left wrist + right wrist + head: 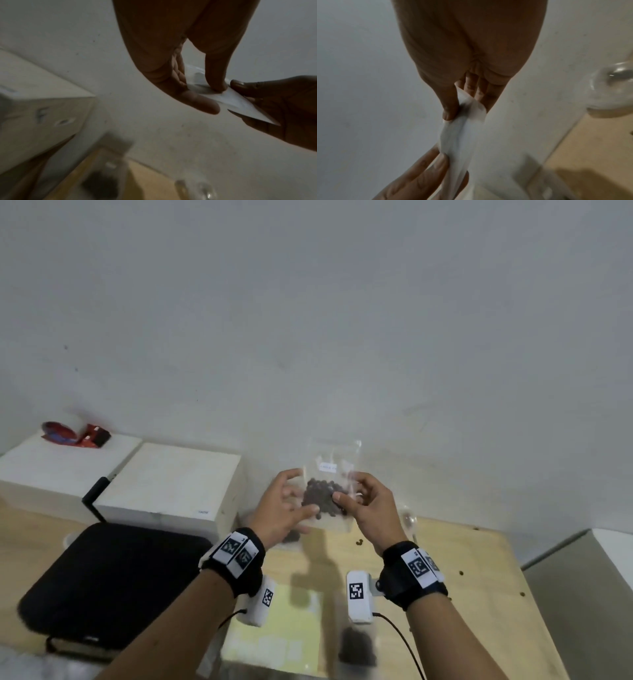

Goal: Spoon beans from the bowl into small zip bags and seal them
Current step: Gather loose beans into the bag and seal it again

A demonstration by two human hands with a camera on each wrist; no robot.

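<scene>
I hold a small clear zip bag [334, 470] with dark beans [320, 496] in its lower part up in the air, past the table's far edge. My left hand [301, 503] pinches its left side, thumb in front and fingers behind. My right hand [346, 498] pinches its right side. In the left wrist view the thumb [200, 103] and a finger press the bag's edge [238, 104] between them. In the right wrist view my thumb and fingers pinch the bag's film [462, 129]. A glass bowl [408, 518] stands just behind my right hand.
A second bag holding beans [356, 645] lies near the front of the wooden table [479, 594], beside a yellow sheet [274, 635]. A black case [102, 583] lies at the left. White boxes [171, 481] and a red tape dispenser [75, 434] stand behind it. Loose beans [359, 542] dot the table.
</scene>
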